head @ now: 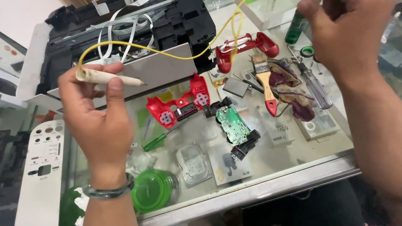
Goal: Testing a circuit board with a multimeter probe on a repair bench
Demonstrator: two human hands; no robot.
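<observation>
Head view is showing a repair bench with a gamepad taken well apart, largest pieces first. A black printer (125, 29) with its lid off is lying across the far left, white ribbon cables exposed, and a grey panel (138, 71) is leaning along its near side. The glass counter (293, 167), with a metal front edge, is carrying everything; through the glass, a green tub (153, 190) and a hard drive (193, 164) are sitting on a shelf below. A white punched panel (42, 167) is standing at the near left.

As for progress, I judge disassembly to be done: the red front shell (178, 106) is lying face down with its button pads showing, the red back shell (247, 48) is resting well apart near the far edge, and the green board (232, 123) is lying bare between them, just beside the front shell. Work on the board itself, and all reassembly, looks to be left.

The left hand (100, 121) is closing around a cream pen-shaped iron (109, 77), tip pointing right, raised above the counter and apart from the board. Its yellow cord (167, 50) is looping up towards the right hand (347, 33), which is curling its fingers near the top edge; whether it is pinching the cord I cannot tell.

Smaller things are scattered right of the board: a brush (266, 79) with a red handle on a maroon rag (293, 90), a clear-handled screwdriver (314, 86), and a green screwdriver (157, 140) near the front shell.
</observation>
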